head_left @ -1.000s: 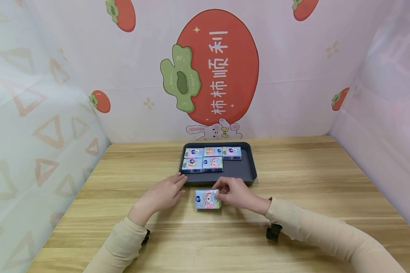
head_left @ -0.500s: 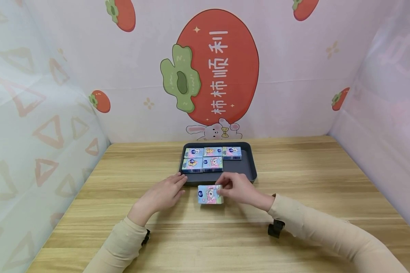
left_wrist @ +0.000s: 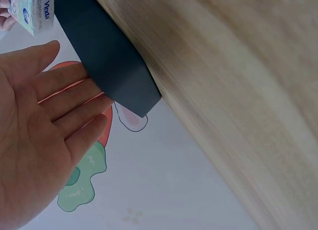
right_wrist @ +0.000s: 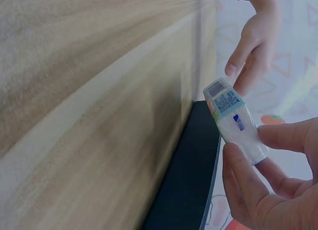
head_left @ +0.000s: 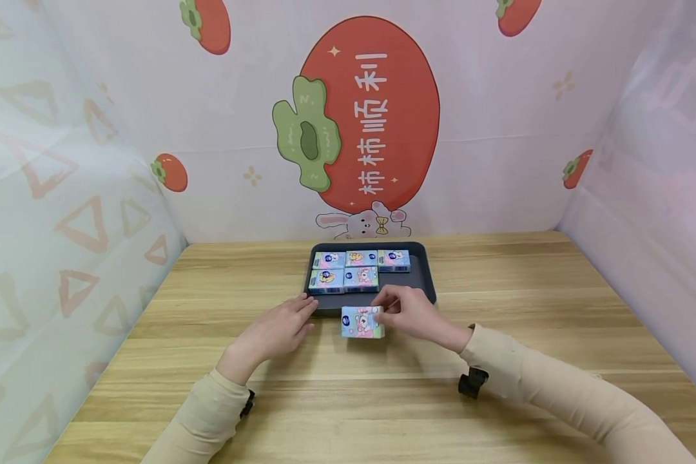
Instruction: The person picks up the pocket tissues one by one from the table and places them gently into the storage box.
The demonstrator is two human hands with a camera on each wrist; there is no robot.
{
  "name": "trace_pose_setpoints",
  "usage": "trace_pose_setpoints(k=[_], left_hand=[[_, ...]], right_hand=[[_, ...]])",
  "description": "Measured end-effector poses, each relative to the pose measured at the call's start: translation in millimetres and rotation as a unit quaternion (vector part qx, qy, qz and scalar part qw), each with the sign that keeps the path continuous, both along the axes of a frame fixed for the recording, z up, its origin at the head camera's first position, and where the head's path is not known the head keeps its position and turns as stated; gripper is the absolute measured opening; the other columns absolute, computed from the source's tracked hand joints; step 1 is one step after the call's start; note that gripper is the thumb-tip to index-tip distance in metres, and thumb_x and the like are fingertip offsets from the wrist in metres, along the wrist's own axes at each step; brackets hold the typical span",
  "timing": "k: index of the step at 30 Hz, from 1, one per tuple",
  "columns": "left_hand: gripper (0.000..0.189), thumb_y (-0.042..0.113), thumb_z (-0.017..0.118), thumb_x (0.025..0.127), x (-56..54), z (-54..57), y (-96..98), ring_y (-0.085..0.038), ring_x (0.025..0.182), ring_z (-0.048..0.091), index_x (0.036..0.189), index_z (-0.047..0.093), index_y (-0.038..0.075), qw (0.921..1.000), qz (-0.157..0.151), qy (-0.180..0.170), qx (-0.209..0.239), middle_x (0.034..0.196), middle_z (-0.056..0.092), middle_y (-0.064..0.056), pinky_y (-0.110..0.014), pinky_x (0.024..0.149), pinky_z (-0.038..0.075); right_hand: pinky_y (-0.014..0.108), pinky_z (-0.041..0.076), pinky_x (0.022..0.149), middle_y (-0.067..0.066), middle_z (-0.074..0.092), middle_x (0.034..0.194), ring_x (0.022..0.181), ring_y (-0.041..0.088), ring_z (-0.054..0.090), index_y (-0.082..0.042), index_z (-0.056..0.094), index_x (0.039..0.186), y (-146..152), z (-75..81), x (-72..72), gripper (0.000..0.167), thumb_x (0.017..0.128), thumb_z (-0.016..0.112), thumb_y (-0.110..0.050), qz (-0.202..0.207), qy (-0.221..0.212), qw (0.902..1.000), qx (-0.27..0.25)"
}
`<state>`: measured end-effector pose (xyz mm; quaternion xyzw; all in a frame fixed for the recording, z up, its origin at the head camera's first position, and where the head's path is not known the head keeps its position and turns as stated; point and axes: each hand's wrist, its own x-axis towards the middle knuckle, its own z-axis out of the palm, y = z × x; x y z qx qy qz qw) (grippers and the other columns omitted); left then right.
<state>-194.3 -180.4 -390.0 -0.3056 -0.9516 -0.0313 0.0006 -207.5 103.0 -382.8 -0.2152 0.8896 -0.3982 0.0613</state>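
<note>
My right hand [head_left: 412, 312] pinches a small blue and pink tissue pack [head_left: 359, 322] by its right end, just off the near rim of a dark tray [head_left: 423, 283]. In the right wrist view the tissue pack [right_wrist: 236, 120] sits between thumb and fingertips, raised over the table. My left hand [head_left: 278, 327] has its fingers extended, fingertips on the tray's near left corner; the left wrist view shows those straight fingers [left_wrist: 69, 101] against the dark tray wall [left_wrist: 109, 51]. Several tissue packs [head_left: 361, 278] lie in two rows in the tray, three behind and two in front.
The tray stands on a wooden table [head_left: 499, 290] near its back edge. Behind it rises a printed cloth backdrop [head_left: 487, 174] with persimmon pictures. A side cloth [head_left: 64, 225] hangs at the left. Inside the tray, bare floor shows right of the front row.
My right hand has lifted the tissue pack and carried it up and slightly right, from the table before the tray to its near rim. The left hand and tray stay put.
</note>
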Motion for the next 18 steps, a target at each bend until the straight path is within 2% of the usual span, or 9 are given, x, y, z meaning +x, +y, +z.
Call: trace_pose_setpoints(k=[11,18], left_hand=[[0.046,0.023,0.052,0.097,-0.9,-0.9,0.2,-0.037,0.133,0.042,0.134,0.049,-0.005,1.0000,0.001,-0.001,0.003,0.140,0.047,-0.023,-0.047,0.111,0.037],[0.046,0.023,0.052,0.098,-0.7,-2.0,-0.4,-0.037,0.133,0.042,0.135,0.049,-0.004,1.0000,0.004,-0.006,0.001,0.140,0.047,-0.023,-0.047,0.111,0.037]], right_hand=[[0.025,0.053,0.068,-0.001,0.068,0.091,0.077,0.011,0.060,-0.018,0.067,0.095,6.5,6.1,-5.2,0.013,0.083,0.073,-0.018,-0.018,0.013,0.9997,-0.001],[0.025,0.053,0.070,0.000,0.067,0.092,0.079,0.015,0.060,-0.017,0.067,0.095,10.4,9.0,-9.2,0.013,0.083,0.072,-0.018,-0.024,0.016,0.9996,-0.006]])
